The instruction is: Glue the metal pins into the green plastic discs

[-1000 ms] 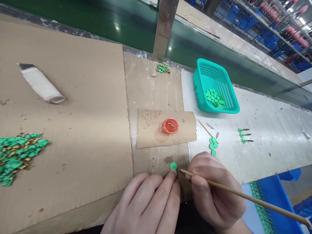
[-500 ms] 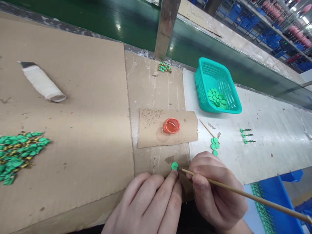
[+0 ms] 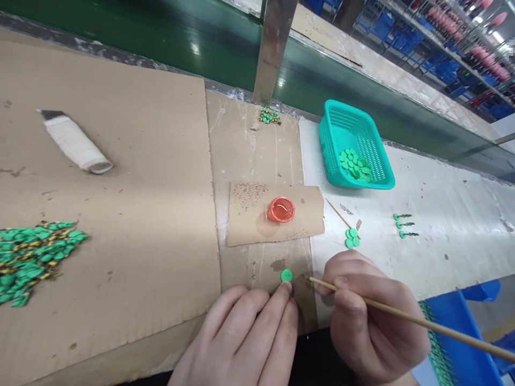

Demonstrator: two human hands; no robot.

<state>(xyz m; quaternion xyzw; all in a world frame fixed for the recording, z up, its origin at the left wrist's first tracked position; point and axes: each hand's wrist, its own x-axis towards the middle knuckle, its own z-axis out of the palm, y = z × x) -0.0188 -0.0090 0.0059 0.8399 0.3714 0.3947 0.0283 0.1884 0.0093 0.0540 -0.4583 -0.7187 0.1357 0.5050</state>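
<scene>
A small, round green button [image 3: 286,275] lies flat on the cardboard-covered desk, directly in front of the person, at the fingertips of the left hand [image 3: 251,332]. One fingertip touches the button's near edge; the fingers lie side by side, and with the thumb hidden, one cannot tell whether the left grip pinches anything. The right hand [image 3: 374,316] has its grip pinched, pencil-fashion, around a long wooden stick [image 3: 402,313], whose dark tip points toward the button but stands apart from it. The button looks light, stiff and smooth, so it probably slides easily and is awkward to lift from flat; its rim, at opposite edges, seems the best place to take hold. The stick is likely light and rigid, with a delicate tip, and is best held by the wood just behind it. Beyond the button, a red cup [image 3: 281,209] of liquid stands upright on a loose piece of cardboard [image 3: 308,214]; being small, it could tip if knocked, so its sides suit a gentle hold.
</scene>
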